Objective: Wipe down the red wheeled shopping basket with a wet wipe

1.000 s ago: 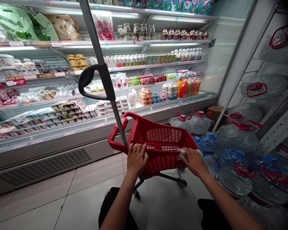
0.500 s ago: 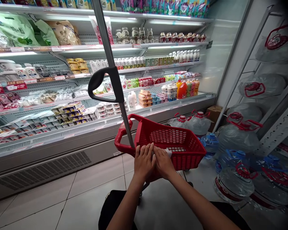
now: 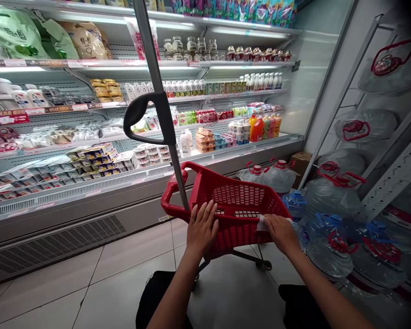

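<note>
A red plastic shopping basket cart (image 3: 239, 235) stands in front of me, with a grey pole and black loop handle (image 3: 164, 119) rising from its left end. My left hand (image 3: 202, 226) lies on the near rim by that end, fingers stretched out and holding nothing. Farther right on the same rim, my right hand (image 3: 281, 233) is closed over a white tissue or cloth (image 3: 261, 223), pressing it against the red plastic. Only a corner of the white piece shows; the rest is under the fingers.
An open chilled display case (image 3: 137, 196) with dairy goods and drinks runs along the far side. Large water bottles (image 3: 329, 256) crowd the floor at right, beside a white metal rack (image 3: 393, 173). Grey tiles (image 3: 130, 265) cover the floor. My knees are below.
My right hand has slid right along the near rim with the white piece, away from my left hand. My left hand stays near the handle end. The view has shifted slightly.
</note>
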The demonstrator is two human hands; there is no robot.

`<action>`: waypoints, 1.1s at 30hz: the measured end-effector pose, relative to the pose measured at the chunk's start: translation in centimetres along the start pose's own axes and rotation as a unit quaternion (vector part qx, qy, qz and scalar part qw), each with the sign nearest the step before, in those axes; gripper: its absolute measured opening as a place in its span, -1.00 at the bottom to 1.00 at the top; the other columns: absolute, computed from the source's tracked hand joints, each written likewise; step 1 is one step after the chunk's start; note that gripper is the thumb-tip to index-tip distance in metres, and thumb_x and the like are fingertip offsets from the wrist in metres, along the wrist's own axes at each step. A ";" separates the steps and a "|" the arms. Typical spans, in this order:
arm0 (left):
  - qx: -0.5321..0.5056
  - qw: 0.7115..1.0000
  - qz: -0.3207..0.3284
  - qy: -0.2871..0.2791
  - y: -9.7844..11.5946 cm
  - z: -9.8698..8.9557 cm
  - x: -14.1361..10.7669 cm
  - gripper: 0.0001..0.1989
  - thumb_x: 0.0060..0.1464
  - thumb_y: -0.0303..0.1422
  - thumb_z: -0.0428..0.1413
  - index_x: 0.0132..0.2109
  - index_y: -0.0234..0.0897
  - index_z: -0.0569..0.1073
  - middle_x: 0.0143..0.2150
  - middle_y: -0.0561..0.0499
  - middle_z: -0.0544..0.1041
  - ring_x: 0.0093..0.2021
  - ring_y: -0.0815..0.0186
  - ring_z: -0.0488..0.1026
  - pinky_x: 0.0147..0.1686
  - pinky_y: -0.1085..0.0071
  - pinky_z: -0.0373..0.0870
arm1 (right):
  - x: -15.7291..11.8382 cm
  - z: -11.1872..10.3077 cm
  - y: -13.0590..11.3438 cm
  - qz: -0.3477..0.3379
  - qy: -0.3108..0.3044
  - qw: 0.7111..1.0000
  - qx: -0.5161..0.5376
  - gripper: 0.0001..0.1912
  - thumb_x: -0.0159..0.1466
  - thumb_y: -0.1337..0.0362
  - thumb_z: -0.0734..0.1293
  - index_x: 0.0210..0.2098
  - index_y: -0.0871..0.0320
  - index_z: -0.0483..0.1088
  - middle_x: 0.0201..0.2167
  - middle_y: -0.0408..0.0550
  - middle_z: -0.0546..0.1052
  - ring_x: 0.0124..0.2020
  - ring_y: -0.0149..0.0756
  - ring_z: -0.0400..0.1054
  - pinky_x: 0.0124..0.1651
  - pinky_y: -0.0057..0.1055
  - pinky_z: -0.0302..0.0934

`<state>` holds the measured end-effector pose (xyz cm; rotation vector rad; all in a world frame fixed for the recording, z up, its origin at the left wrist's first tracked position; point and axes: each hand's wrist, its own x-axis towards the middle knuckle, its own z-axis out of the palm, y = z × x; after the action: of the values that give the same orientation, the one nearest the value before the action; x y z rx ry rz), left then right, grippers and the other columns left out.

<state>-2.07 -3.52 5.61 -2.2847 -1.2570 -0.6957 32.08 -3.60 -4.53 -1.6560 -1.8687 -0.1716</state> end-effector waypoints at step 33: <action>-0.050 0.991 -0.102 -0.064 -0.8 3.2 0.9 -0.54 0.43 -0.18 -0.10 0.30 -0.20 0.45 0.47 -0.03 0.27 0.52 0.11 0.05 0.51 -0.04 -0.07 | -3.8 0.5 -5.6 -0.051 0.017 0.997 -0.051 -0.54 0.56 0.09 0.05 -0.03 0.10 0.54 -0.15 0.03 0.66 -0.22 -0.21 0.55 -0.19 -0.34 0.29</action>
<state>-1.64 -0.61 3.78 -2.3336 -1.5657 -0.7052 26.71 -7.72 -5.27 -1.6148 -1.9474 -0.3404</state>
